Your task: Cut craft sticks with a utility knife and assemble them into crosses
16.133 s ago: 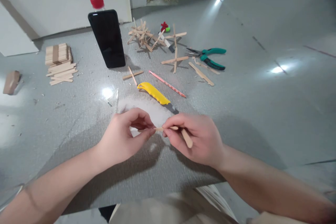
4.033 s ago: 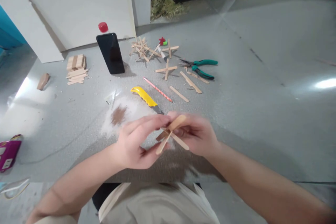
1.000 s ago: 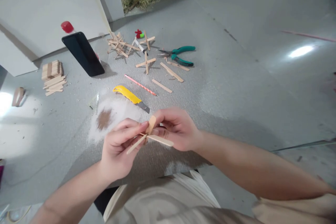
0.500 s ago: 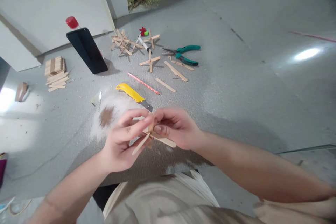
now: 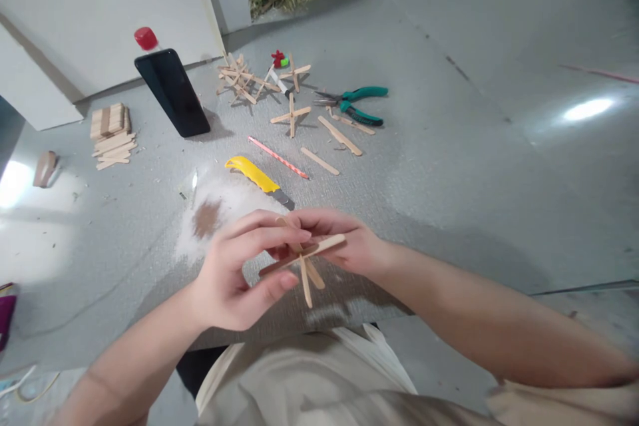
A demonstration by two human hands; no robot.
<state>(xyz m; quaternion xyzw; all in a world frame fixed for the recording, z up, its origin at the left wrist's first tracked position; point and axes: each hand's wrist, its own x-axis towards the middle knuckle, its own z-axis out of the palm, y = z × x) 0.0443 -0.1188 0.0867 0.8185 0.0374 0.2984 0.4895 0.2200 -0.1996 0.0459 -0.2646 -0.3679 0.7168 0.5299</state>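
A small cross of joined popsicle sticks (image 5: pixel 324 245) is between my two hands, its sticks pointing several ways. My left hand (image 5: pixel 227 266) has its fingers bent over the upper side, with the fingertips against the sticks and the thumb just below. Behind the piece, my right hand (image 5: pixel 357 243) has its fingers closed around its far part; some of its fingertips are hidden. Just beyond the hands, a yellow utility knife (image 5: pixel 254 176) lies with its blade out. A pink pencil (image 5: pixel 278 156) and a loose popsicle stick (image 5: pixel 320 161) rest farther off.
Pliers with green handles (image 5: pixel 362 103) lie at the back right. Finished-looking stick crosses (image 5: pixel 291 115) and a pile of them (image 5: pixel 239 78) are behind. A phone (image 5: pixel 174 93) leans upright, left of which sits a stick bundle (image 5: pixel 110 121). Brown and white powder (image 5: pixel 206 218) marks the surface.
The stick cross has turned in my hands, so one long stick now slants up to the right and others point down. My left fingers have shifted right along it.
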